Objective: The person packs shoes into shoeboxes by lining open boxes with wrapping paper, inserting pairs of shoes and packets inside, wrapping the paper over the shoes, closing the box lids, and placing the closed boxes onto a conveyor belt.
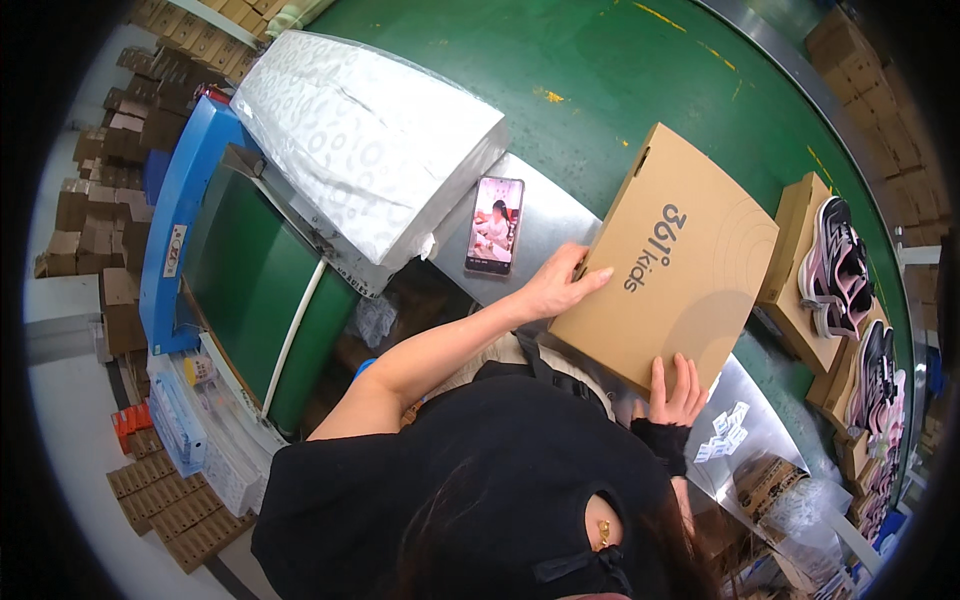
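A closed brown cardboard shoebox (690, 265) lies tilted in front of me over the metal worktop. My left hand (562, 286) grips its left edge, thumb on the lid and fingers over the side. At the near right corner my right hand (680, 395), with a black cuff at the wrist, holds the box with fingers on the lid; its thumb is mostly hidden below the edge. Left of the box, a phone (494, 226) with a lit screen lies on the worktop. Small white paper labels (724, 432) are spread beside my right hand.
A large stack wrapped in white patterned paper (365, 135) stands at the left on the metal worktop (555, 197). Beyond runs a green conveyor belt (590, 60). Black and pink shoes (838, 265) sit on open boxes at the right. A clear plastic bag (800, 510) lies near right.
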A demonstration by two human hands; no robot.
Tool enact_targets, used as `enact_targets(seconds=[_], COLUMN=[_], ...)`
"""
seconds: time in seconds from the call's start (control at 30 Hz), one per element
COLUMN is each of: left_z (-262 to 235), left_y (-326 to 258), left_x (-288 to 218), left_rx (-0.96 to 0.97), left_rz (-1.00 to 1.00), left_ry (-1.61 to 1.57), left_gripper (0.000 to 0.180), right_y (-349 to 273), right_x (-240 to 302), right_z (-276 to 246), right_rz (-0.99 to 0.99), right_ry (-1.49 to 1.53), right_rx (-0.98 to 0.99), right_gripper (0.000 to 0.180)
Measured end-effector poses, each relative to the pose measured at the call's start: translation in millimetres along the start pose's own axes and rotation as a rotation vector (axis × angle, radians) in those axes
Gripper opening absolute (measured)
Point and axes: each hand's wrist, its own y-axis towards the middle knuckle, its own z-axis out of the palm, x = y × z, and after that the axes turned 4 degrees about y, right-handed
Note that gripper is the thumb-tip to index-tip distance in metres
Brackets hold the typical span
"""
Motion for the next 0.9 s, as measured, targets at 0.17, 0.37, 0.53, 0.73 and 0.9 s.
enact_targets(seconds=[0.17,0.37,0.53,0.73,0.9], left_z=[-2.0,-1.7,-2.2,0.3,15.1], left_y=[-26.9,-34.4,-47.5,-45.5,-38.3], left_x=[0.4,-0.7,6.4,8.5,23.0], left_rx=[0.089,0.233,0.095,0.311,0.249], left_rz=[-0.068,-0.110,-0.193,-0.360,-0.359], left_ry=[0.064,0.062,-0.076,-0.346,-0.682], left_gripper=[0.054,0.059,0.067,0.081,0.090], right_y=[106.5,254.8,275.3,266.6,259.1], right_x=[-24.9,-40.4,-23.3,-35.2,-8.9], right_z=[-19.0,16.3,7.9,34.5,-23.3], right_rz=[-0.142,0.175,0.297,0.269,0.259], right_ry=[0.232,0.189,0.435,0.256,0.325], right_rx=[-0.238,0.142,0.325,0.347,0.258], right_gripper=[0.048,0.056,0.067,0.071,0.070])
